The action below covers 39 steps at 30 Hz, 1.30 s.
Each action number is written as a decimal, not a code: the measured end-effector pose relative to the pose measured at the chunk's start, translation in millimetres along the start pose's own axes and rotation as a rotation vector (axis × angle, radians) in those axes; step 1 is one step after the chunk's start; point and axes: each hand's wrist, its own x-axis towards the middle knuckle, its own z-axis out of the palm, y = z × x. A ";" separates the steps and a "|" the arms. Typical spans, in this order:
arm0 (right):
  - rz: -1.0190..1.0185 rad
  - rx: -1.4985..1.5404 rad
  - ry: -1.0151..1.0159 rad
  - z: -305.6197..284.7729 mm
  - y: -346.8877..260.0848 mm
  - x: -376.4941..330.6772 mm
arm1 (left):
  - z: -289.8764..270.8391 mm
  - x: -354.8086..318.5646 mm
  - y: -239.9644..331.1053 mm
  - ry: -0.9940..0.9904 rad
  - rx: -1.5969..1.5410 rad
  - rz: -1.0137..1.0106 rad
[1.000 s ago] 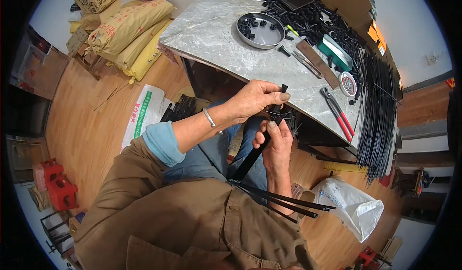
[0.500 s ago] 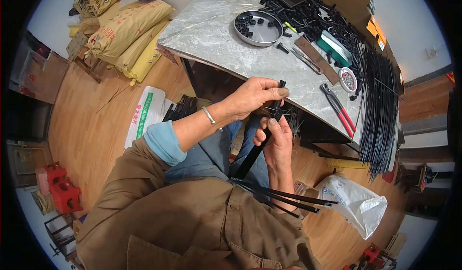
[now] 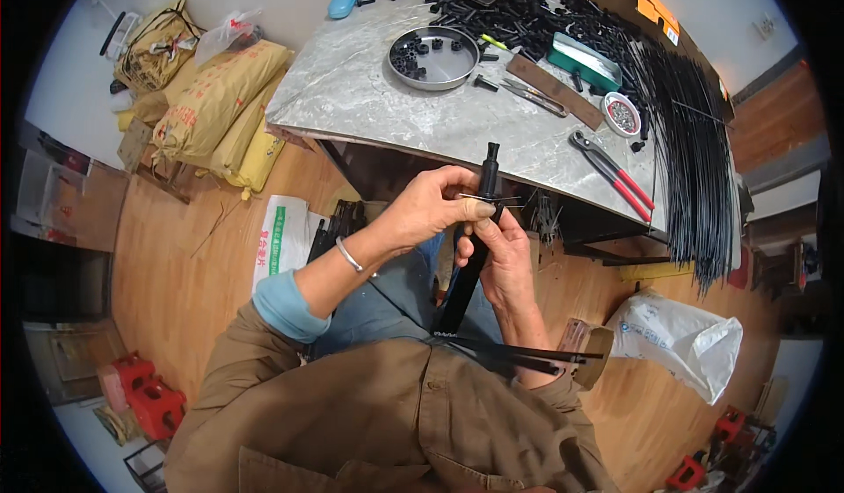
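A person in a brown jacket is sitting below the near edge of a grey marble desk (image 3: 352,97), working over the lap. Thin black rods (image 3: 527,357) are lying across the lap, nearest the camera. Just past them, the right hand (image 3: 501,260) is wrapping its fingers around the shaft of a black rod assembly (image 3: 470,247), which is standing nearly upright, its capped tip rising level with the desk's near edge. The left hand (image 3: 431,207) is pinching a thin metal pin (image 3: 492,198) against that shaft with thumb and forefinger. On the desk beyond, red-handled pliers (image 3: 615,175) are lying near the edge, a round metal tray (image 3: 435,58) is holding small black parts, and a long bundle of black rods (image 3: 694,168) is hanging off the desk's right end.
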 end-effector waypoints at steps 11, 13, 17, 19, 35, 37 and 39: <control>-0.038 -0.571 -0.084 -13.5 -32.0 -4.7 | 14.4 -13.9 -8.7 0.041 -0.018 0.172; -0.002 -0.543 -0.104 -18.5 -33.1 -1.8 | 15.9 -13.6 -9.6 0.048 0.022 0.190; 0.095 -0.414 -0.165 -27.8 -31.2 2.4 | 16.3 -12.7 -10.6 0.032 0.025 0.202; 0.108 -0.372 -0.194 -34.9 -28.6 5.1 | 16.5 -11.5 -11.9 0.008 0.017 0.194; 0.087 0.090 -0.286 -22.9 -9.7 0.1 | -5.3 6.1 -8.2 -0.267 0.099 0.172; 0.069 0.156 -0.261 -19.4 -8.3 -1.6 | -10.0 12.8 1.1 -0.342 0.142 0.209; 0.066 0.181 -0.252 -23.7 -1.6 0.2 | -17.7 21.7 4.0 -0.378 0.219 0.235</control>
